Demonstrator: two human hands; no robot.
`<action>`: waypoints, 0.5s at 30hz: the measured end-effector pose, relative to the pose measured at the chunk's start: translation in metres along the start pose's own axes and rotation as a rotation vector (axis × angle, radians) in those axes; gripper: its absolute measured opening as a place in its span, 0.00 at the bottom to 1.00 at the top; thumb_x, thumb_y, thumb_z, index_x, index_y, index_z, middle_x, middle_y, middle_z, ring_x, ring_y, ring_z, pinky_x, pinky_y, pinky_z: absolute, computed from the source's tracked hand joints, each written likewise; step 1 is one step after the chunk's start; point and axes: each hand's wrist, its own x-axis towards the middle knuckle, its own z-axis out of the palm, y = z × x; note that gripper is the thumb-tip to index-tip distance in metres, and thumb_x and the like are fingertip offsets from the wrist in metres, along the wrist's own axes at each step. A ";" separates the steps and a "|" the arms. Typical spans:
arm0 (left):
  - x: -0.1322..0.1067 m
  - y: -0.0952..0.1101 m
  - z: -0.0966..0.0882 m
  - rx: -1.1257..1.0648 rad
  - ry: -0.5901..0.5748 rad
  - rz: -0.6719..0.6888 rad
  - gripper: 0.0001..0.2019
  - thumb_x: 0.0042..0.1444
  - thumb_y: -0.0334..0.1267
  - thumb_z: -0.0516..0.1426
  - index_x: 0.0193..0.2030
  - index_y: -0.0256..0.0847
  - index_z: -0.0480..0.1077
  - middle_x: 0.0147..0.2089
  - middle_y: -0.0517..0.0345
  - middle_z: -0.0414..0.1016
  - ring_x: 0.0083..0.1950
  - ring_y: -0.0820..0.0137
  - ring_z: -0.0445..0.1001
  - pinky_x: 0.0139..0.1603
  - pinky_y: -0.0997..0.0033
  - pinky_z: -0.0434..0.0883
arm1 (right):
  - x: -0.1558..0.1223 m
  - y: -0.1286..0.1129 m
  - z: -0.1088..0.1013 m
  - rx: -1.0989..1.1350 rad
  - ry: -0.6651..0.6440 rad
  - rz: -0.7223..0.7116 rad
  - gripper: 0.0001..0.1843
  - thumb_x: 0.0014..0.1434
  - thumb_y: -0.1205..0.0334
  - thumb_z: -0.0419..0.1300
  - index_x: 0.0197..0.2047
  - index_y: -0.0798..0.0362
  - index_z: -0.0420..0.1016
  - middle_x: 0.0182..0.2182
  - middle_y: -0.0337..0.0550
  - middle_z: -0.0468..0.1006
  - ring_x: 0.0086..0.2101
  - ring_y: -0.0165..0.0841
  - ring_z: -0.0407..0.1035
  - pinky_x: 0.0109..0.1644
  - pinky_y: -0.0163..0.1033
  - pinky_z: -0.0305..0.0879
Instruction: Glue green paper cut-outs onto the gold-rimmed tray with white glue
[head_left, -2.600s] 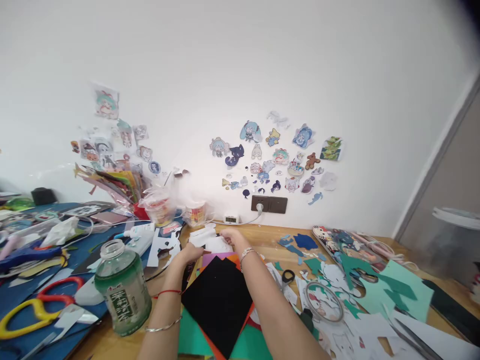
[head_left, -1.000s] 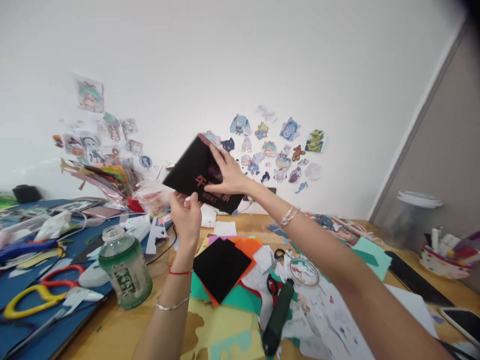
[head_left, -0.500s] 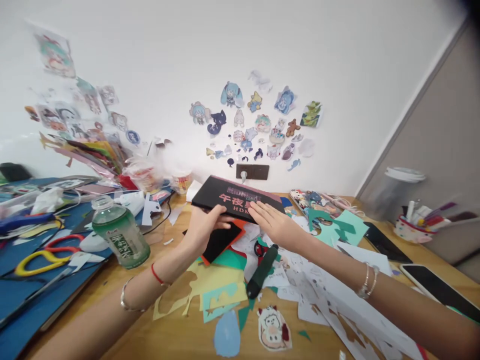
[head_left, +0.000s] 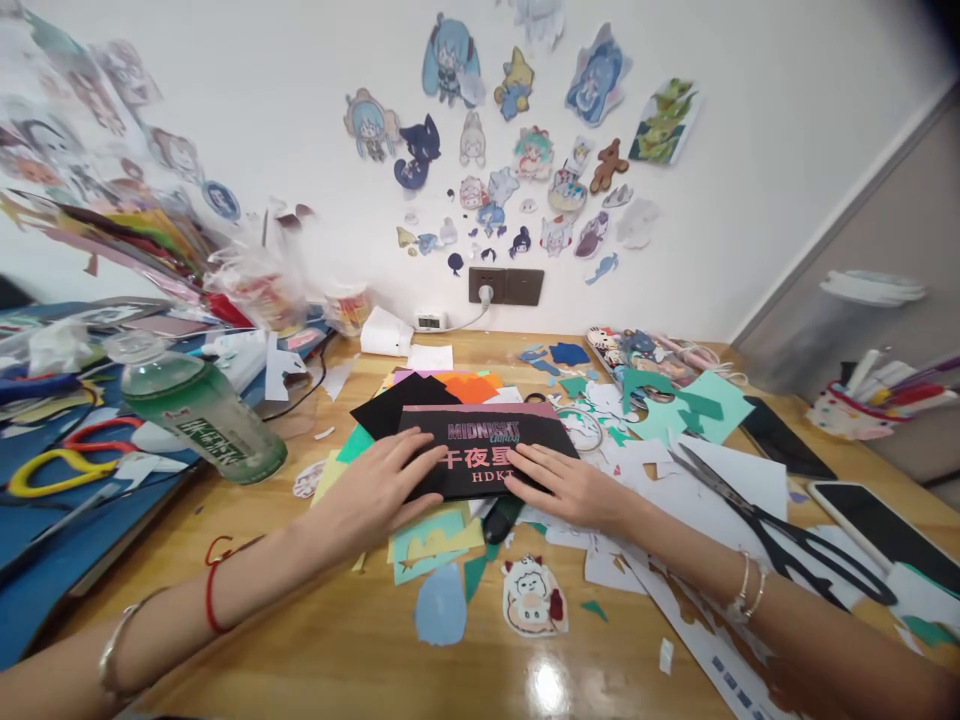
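Lying flat on coloured sheets (head_left: 469,385): black pack (head_left: 484,445), left hand (head_left: 375,495) and right hand (head_left: 566,485) pressed open-palmed and spread on its near edge. Green bottle (head_left: 195,410) at 9 o'clock, scissors (head_left: 780,535) at 4 o'clock; wooden table (head_left: 360,640); stickered wall (head_left: 750,180) at 12 o'clock.

Head view: camera worn on the person's head, facing forward and down across the wooden table (head_left: 337,650) to the stickered wall (head_left: 262,120), close above left hand (head_left: 375,495) and right hand (head_left: 570,487), forearms entering from below.

Both hands flat on black box (head_left: 484,450), left hand (head_left: 379,495), right hand (head_left: 570,487), cluttered table (head_left: 360,640)
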 end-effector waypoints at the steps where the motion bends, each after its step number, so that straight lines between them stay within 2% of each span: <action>1: 0.003 0.002 0.004 0.069 -0.009 0.069 0.21 0.61 0.45 0.51 0.55 0.33 0.62 0.53 0.40 0.68 0.53 0.55 0.69 0.49 0.56 0.72 | -0.001 0.000 0.000 -0.004 0.010 -0.017 0.18 0.62 0.70 0.54 0.56 0.55 0.64 0.55 0.56 0.68 0.55 0.41 0.63 0.57 0.49 0.65; 4: 0.011 0.009 0.016 0.151 -0.030 0.158 0.19 0.61 0.42 0.51 0.54 0.30 0.64 0.49 0.36 0.71 0.49 0.51 0.72 0.44 0.55 0.74 | -0.002 0.002 -0.003 -0.027 0.044 -0.076 0.16 0.62 0.68 0.55 0.54 0.51 0.65 0.53 0.51 0.71 0.51 0.37 0.67 0.54 0.47 0.66; 8: 0.013 0.012 0.023 0.269 -0.039 0.259 0.19 0.62 0.39 0.49 0.55 0.28 0.62 0.49 0.31 0.70 0.48 0.47 0.73 0.42 0.52 0.74 | -0.005 0.005 -0.006 -0.064 0.073 -0.123 0.14 0.62 0.68 0.55 0.52 0.56 0.69 0.51 0.48 0.73 0.48 0.36 0.68 0.52 0.44 0.68; 12: 0.015 0.008 0.016 0.339 -0.044 0.342 0.17 0.62 0.32 0.47 0.55 0.25 0.61 0.50 0.30 0.71 0.48 0.46 0.73 0.41 0.50 0.73 | -0.009 0.005 -0.005 -0.083 0.084 -0.143 0.16 0.63 0.67 0.54 0.54 0.57 0.69 0.52 0.46 0.72 0.48 0.34 0.67 0.53 0.41 0.66; 15: 0.025 0.002 0.003 0.350 -0.050 0.351 0.16 0.61 0.26 0.44 0.53 0.24 0.63 0.49 0.33 0.72 0.47 0.51 0.74 0.41 0.55 0.74 | -0.009 0.006 -0.006 -0.092 0.095 -0.114 0.16 0.63 0.66 0.54 0.54 0.56 0.68 0.53 0.48 0.71 0.50 0.36 0.66 0.55 0.42 0.64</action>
